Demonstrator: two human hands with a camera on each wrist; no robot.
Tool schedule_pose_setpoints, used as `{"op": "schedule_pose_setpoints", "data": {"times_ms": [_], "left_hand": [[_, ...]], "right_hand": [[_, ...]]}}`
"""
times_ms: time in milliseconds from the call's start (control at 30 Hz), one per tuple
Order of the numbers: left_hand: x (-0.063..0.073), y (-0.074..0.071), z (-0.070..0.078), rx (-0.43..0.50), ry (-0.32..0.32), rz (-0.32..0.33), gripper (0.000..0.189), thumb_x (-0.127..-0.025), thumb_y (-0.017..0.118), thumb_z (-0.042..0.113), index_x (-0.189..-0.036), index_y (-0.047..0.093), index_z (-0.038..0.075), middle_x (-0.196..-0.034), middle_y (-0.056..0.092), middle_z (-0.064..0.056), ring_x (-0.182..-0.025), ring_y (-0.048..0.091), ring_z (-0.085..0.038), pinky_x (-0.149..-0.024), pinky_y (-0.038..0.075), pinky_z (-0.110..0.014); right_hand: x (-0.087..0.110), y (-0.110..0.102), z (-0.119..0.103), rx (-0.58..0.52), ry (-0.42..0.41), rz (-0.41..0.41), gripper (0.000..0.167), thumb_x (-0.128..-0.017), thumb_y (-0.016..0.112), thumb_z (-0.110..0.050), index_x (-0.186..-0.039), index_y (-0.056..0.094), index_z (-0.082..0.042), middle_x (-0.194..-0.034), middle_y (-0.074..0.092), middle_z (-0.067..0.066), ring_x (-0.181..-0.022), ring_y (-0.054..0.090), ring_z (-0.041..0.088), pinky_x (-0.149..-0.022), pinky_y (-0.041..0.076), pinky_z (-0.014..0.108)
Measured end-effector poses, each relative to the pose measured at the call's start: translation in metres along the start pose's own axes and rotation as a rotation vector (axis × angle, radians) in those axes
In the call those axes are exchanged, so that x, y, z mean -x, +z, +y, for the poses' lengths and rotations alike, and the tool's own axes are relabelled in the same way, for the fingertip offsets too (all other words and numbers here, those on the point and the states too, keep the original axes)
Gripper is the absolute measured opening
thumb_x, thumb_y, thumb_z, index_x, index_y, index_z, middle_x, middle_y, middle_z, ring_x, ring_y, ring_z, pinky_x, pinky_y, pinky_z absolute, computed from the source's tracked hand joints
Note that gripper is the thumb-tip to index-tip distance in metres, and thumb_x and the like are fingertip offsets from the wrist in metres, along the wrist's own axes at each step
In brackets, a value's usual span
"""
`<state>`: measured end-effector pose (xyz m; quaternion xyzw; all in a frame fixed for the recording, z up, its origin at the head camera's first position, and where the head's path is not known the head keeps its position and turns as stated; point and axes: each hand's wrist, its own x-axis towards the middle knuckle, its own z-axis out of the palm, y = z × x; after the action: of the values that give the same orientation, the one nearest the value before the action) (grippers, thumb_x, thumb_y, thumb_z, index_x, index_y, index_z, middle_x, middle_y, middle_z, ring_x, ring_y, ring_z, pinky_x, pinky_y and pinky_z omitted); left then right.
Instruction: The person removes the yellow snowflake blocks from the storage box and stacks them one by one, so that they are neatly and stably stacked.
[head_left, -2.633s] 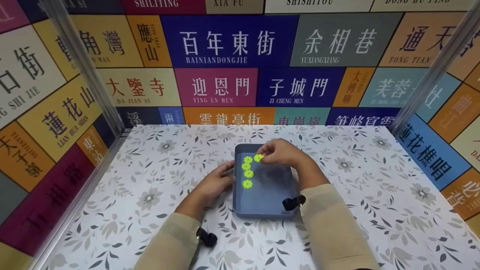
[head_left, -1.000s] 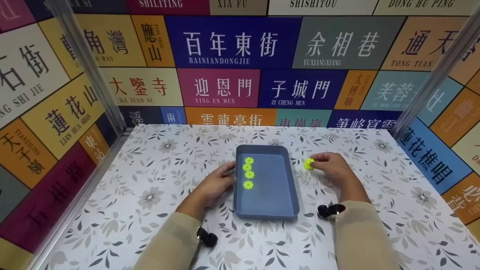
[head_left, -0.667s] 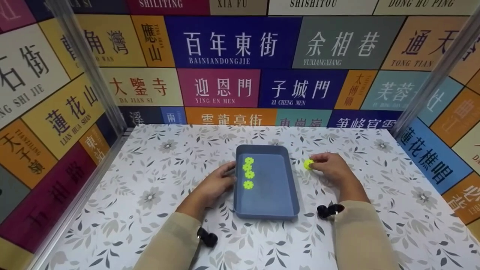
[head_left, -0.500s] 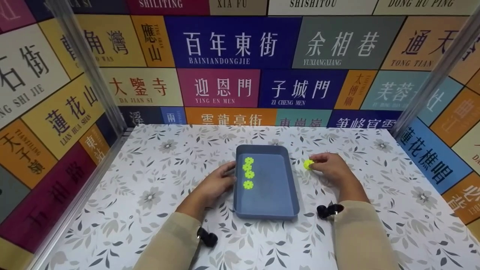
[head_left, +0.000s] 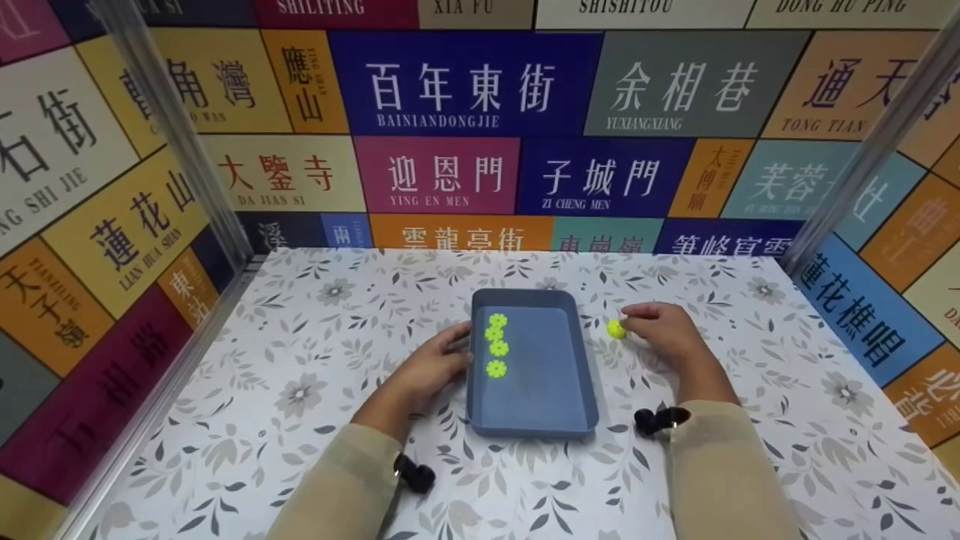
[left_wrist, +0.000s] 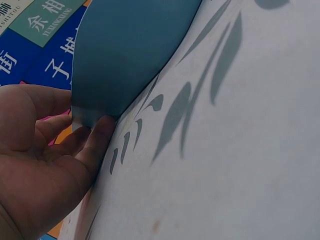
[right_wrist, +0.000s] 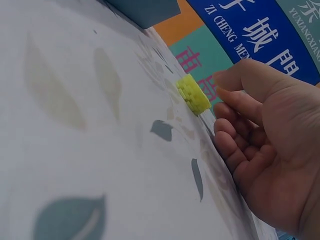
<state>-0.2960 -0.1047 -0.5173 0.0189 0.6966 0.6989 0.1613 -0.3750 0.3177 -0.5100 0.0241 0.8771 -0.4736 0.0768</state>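
Note:
A grey-blue tray [head_left: 536, 420] lies on the table. Inside it, several yellow-green flower-shaped pieces [head_left: 496, 349] form a line along its left side. My left hand [head_left: 433, 365] rests its fingertips against the tray's left wall; in the left wrist view its fingers [left_wrist: 102, 132] touch the outside of the wall near the table. Right of the tray, a small stack of yellow flower pieces [right_wrist: 193, 95] stands on the table. My right hand [head_left: 664, 334] is beside this stack, thumb and index fingertips close together just off it, with nothing visible between them.
A white tablecloth [head_left: 300, 465] with grey leaves and flowers covers the table. Panels [head_left: 465, 82] with street-name lettering stand behind and at both sides, with clear posts [head_left: 862, 142] at the corners. Small black devices [head_left: 415, 475] are worn at both wrists.
My right hand has moved from inside the tray out to the stack at right, taking its flower piece out of the tray. Its fingertips have just parted from the stack. My left hand stays put.

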Motion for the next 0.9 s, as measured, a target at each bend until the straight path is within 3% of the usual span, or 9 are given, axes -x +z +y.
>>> {"op": "schedule_pose_setpoints", "data": {"times_ms": [200, 333, 600, 900], "left_hand": [[-0.001, 0.001, 0.001, -0.005, -0.006, -0.003, 0.069, -0.101, 0.061, 0.004, -0.165, 0.043, 0.021, -0.174, 0.038, -0.011, -0.158, 0.043, -0.034, -0.13, 0.04, -0.05], [-0.002, 0.002, 0.002, -0.025, -0.003, 0.0, 0.068, -0.102, 0.061, 0.005, -0.165, 0.043, 0.022, -0.174, 0.037, -0.01, -0.158, 0.042, -0.034, -0.129, 0.041, -0.051], [-0.002, 0.0, 0.0, -0.041, -0.01, 0.013, 0.067, -0.101, 0.062, 0.008, -0.164, 0.045, 0.025, -0.174, 0.039, -0.008, -0.157, 0.045, -0.032, -0.128, 0.042, -0.051], [-0.004, -0.002, -0.002, -0.033, -0.004, 0.012, 0.066, -0.103, 0.061, 0.008, -0.165, 0.044, 0.022, -0.174, 0.039, -0.009, -0.157, 0.045, -0.032, -0.129, 0.041, -0.051]], "right_hand": [[0.0, -0.001, -0.006, -0.042, 0.034, 0.005, 0.052, -0.101, 0.072, -0.042, -0.144, 0.067, -0.014, -0.151, 0.063, 0.013, -0.131, 0.061, 0.03, -0.109, 0.053, 0.039], [0.003, -0.002, -0.015, -0.02, 0.005, 0.025, 0.052, -0.099, 0.074, -0.045, -0.141, 0.069, -0.014, -0.146, 0.067, 0.011, -0.129, 0.063, 0.028, -0.106, 0.054, 0.038], [0.011, 0.01, -0.05, -0.064, -0.085, -0.008, 0.053, -0.1, 0.074, -0.043, -0.143, 0.066, -0.013, -0.144, 0.065, 0.013, -0.129, 0.061, 0.029, -0.114, 0.052, 0.05], [0.023, 0.035, -0.093, -0.123, -0.194, -0.053, 0.038, -0.102, 0.072, -0.036, -0.13, 0.074, -0.011, -0.116, 0.074, 0.003, -0.1, 0.066, 0.022, -0.082, 0.06, 0.03]]}}
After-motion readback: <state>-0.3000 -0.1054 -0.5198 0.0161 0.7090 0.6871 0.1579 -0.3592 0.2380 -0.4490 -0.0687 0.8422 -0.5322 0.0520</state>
